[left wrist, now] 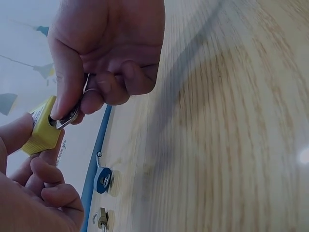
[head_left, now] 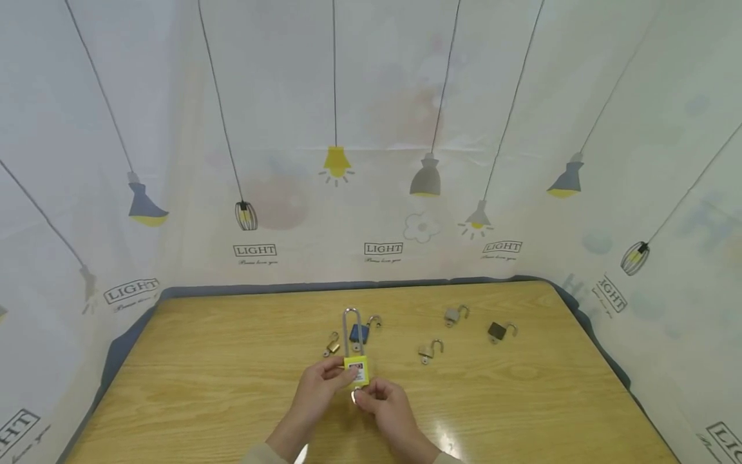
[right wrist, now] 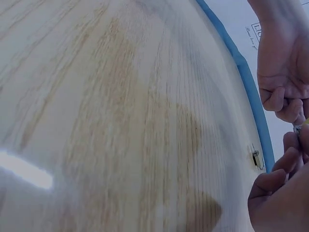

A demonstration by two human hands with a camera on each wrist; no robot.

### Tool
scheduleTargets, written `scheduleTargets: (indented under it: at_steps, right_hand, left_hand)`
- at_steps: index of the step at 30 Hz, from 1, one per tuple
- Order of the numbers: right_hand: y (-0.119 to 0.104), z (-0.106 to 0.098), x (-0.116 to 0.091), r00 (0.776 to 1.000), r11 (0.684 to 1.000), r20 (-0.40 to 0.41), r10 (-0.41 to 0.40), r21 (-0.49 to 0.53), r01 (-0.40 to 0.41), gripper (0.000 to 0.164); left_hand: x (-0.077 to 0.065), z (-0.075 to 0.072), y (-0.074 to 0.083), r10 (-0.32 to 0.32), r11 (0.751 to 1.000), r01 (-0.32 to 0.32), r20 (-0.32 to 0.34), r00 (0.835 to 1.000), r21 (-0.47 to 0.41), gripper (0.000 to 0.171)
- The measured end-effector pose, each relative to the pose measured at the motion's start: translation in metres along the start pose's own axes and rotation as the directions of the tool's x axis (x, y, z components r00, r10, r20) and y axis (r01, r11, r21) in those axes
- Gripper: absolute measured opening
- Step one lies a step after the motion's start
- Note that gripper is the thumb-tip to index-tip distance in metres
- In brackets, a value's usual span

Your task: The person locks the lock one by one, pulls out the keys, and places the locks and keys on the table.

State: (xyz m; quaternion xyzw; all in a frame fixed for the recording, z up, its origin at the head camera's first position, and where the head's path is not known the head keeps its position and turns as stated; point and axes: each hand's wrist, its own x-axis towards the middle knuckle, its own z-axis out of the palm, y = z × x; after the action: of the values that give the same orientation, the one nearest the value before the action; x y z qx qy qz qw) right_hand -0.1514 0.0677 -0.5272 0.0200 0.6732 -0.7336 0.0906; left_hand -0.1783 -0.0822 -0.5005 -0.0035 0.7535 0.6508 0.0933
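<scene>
Over the front middle of the table, my left hand [head_left: 313, 392] grips a yellow padlock [head_left: 363, 379] between thumb and fingers. Its long steel shackle points up and away from me, both legs running down to the body. My right hand [head_left: 395, 412] pinches a silver key [left wrist: 67, 121] at the lock's bottom end, where the keyhole is. In the left wrist view the key's tip is right at that hole, partly covered by the thumb. Just beyond the hands lie a blue padlock [head_left: 358, 334], its shackle swung out, and a small brass padlock [head_left: 333, 347].
On the wooden table [head_left: 232, 374], further right, lie a grey padlock [head_left: 451, 316], a pale brass padlock [head_left: 426, 351] and a black padlock [head_left: 496, 331], all with shackles open. A cloth backdrop [head_left: 290, 129] printed with lamps surrounds the table's back and sides.
</scene>
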Motion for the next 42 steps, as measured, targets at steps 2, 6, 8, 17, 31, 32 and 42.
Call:
scheduleTargets:
  at_steps: [2,6,8,17,31,32,42]
  right_hand:
    - [0.000,0.002,0.000,1.000,1.000,-0.023,-0.012,-0.005,0.012,0.029]
    - [0.001,0.006,0.000,0.996,0.999,-0.086,-0.022,-0.033,0.019,0.027]
    - [0.001,0.008,0.001,0.992,0.999,-0.125,-0.027,-0.042,0.022,0.025]
    - [-0.003,0.012,0.001,0.978,0.999,-0.208,-0.021,-0.053,0.010,0.022]
    - [-0.007,0.008,-0.001,0.998,0.999,-0.058,0.005,-0.045,-0.008,0.020]
    - [-0.007,0.008,-0.001,0.998,0.999,-0.055,0.001,-0.053,-0.003,0.019]
    - [-0.001,0.011,-0.006,0.998,0.995,-0.056,0.014,-0.100,-0.020,0.016]
  left_hand:
    - [0.000,0.001,0.000,-0.011,1.000,0.011,-0.013,1.000,-0.002,0.048]
    - [0.001,0.002,0.000,-0.029,0.999,0.028,-0.034,0.999,-0.024,0.051]
    - [0.002,0.002,-0.001,-0.023,0.999,0.021,-0.039,0.999,-0.041,0.052]
    - [0.004,0.001,0.002,-0.039,0.997,0.035,-0.050,0.998,-0.074,0.055]
    - [0.004,-0.001,0.000,-0.070,0.996,0.066,-0.063,0.996,-0.062,0.060]
    - [0.004,-0.001,0.001,-0.068,0.996,0.064,-0.066,0.995,-0.058,0.061]
    - [0.011,-0.008,0.003,-0.090,0.995,0.083,-0.113,0.990,-0.061,0.064]
